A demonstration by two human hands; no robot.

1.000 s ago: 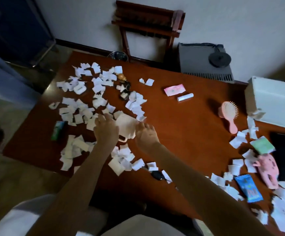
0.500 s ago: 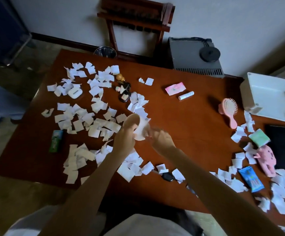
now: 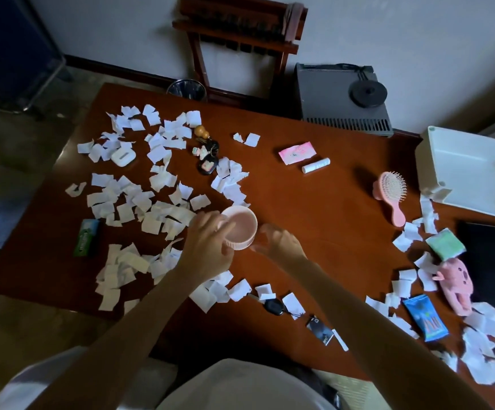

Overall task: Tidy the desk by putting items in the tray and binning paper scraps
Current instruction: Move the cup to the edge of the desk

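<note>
A pink cup (image 3: 240,229) sits near the middle of the surface (image 3: 314,217), at the right edge of the big spread of scraps (image 3: 157,149). It is roughly upright, mouth up, so its axis runs up and down and its pale inside shows. The ribbed wall faces the person. Whether its base touches the surface cannot be told.

The left hand (image 3: 210,247) grips the cup from the left, fingers curled over the near-left rim. The right hand (image 3: 279,241) is just beside the cup's lower right wall, fingers bent toward it. It is blurred, so I cannot tell whether it holds the cup or only touches it.

The white tray (image 3: 462,167) lies at the far right of the surface, well apart from the cup. Between them are bare wood and a pink hairbrush (image 3: 389,193), handle toward the person. More scraps trail from the tray's near corner down the right side, among a green packet (image 3: 444,244), a pink plush (image 3: 455,282) and a blue packet (image 3: 425,321).

Beyond the cup lie a keyring (image 3: 207,155), a pink sachet (image 3: 296,152) and a white tube (image 3: 316,165). A white case (image 3: 123,156) lies among the far-left scraps and a green pack (image 3: 86,241) at their left edge. A black key fob (image 3: 273,306) lies near the front edge. A mesh bin (image 3: 186,89) stands on the floor behind the far edge.
</note>
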